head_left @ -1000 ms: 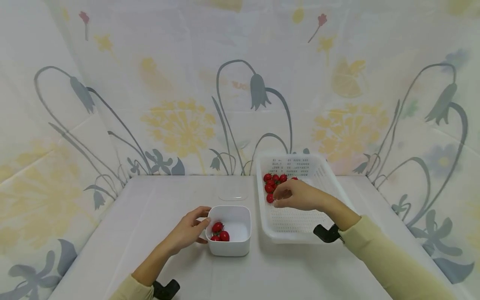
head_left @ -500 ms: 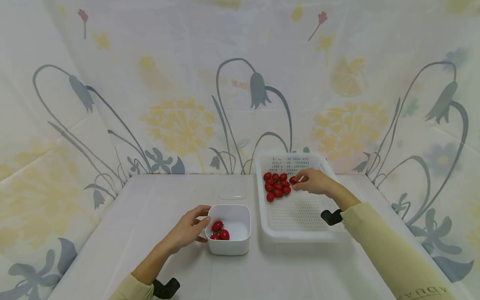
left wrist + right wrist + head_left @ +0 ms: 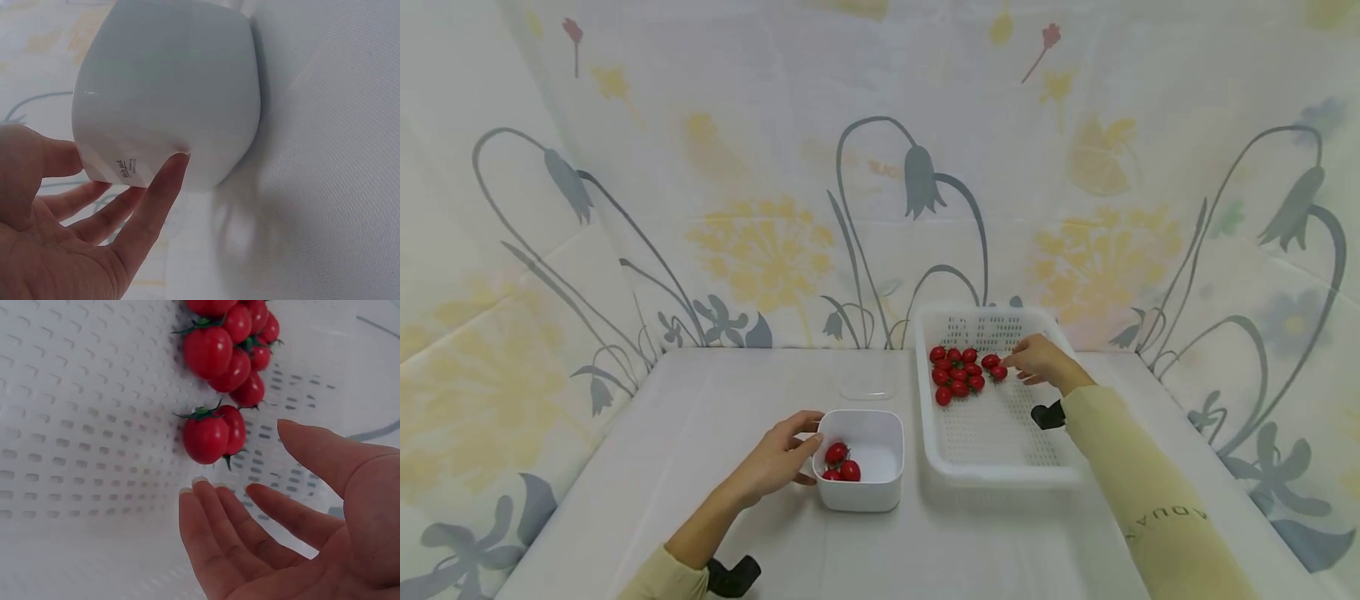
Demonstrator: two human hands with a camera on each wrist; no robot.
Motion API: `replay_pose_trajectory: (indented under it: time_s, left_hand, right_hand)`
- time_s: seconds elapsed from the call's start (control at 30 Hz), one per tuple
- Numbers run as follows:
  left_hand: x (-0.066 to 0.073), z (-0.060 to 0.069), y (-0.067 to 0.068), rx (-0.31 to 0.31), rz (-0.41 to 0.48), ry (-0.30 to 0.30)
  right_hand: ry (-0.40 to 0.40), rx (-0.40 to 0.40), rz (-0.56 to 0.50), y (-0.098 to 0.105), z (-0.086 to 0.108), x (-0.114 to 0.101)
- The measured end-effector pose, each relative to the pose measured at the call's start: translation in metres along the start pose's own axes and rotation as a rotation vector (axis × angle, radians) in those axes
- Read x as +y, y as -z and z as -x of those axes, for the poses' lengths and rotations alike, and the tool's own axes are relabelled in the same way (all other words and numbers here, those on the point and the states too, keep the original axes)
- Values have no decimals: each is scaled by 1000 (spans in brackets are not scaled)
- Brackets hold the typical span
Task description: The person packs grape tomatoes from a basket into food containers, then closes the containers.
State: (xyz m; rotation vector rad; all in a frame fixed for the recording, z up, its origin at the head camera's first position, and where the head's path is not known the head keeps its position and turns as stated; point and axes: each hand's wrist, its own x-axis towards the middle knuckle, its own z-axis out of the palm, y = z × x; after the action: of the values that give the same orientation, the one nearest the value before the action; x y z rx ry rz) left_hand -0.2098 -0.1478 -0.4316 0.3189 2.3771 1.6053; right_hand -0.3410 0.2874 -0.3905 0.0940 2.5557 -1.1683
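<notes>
My left hand (image 3: 778,460) rests against the near-left side of a small white square box (image 3: 859,497). In the left wrist view, its fingertips (image 3: 172,165) touch the smooth wall near some small printed lettering. Several red cherry tomatoes (image 3: 837,453) lie inside the box. Over the white perforated basket (image 3: 992,475), my right hand (image 3: 1043,363) stretches toward a pair of cherry tomatoes (image 3: 206,439) with green stems. Its fingers (image 3: 215,550) and thumb are apart, with a gap between them and the pair, and hold nothing.
A larger cluster of cherry tomatoes (image 3: 957,373) sits at the basket's back left. Behind the box lies a clear lid-like piece (image 3: 867,394) on the white tablecloth (image 3: 760,375). A flower-printed curtain (image 3: 760,167) closes off the back and sides.
My right hand has moved back and to the right across the basket, off the main cluster. The tomato pair beside it now shows. My left hand and the box stay put.
</notes>
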Motion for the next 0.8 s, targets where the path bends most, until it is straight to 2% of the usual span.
replay_pose_trajectory:
  time_s: [0.2, 0.37, 0.57, 0.8]
  left_hand:
    - [1, 0, 1, -10, 7, -11]
    - [2, 0, 0, -4, 10, -4]
    - [-2, -1, -3, 13, 1, -2]
    - [-3, -1, 0, 21, -4, -1]
  right_hand:
    - [-121, 37, -76, -5, -19, 9]
    - [-164, 78, -50, -12, -27, 11]
    - [-138, 86, -42, -19, -34, 13]
    - [-71, 31, -48, -23, -38, 7]
